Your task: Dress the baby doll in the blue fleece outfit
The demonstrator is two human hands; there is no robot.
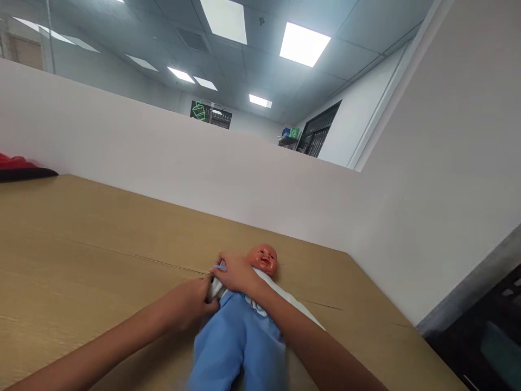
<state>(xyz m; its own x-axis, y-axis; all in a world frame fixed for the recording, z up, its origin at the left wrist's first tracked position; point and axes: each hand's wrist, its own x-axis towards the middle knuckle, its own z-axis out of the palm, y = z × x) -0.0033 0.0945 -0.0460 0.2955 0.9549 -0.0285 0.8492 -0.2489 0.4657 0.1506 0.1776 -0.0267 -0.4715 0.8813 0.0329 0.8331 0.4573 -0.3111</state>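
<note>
A baby doll lies on its back on the table, its head away from me. It wears blue trousers and a white top. My left hand is closed on the white sleeve at the doll's left-of-view side. Just above it, my right hand reaches across the doll's chest, its fingers closed at the blue-edged end of the same sleeve. The doll's arm inside that sleeve is hidden, and my right forearm covers part of the top.
The wooden table has a seam running across it. A low white partition stands along its far edge, with a wall to the right. Red cloth on something black sits at the far left. A dark area lies beyond the right edge.
</note>
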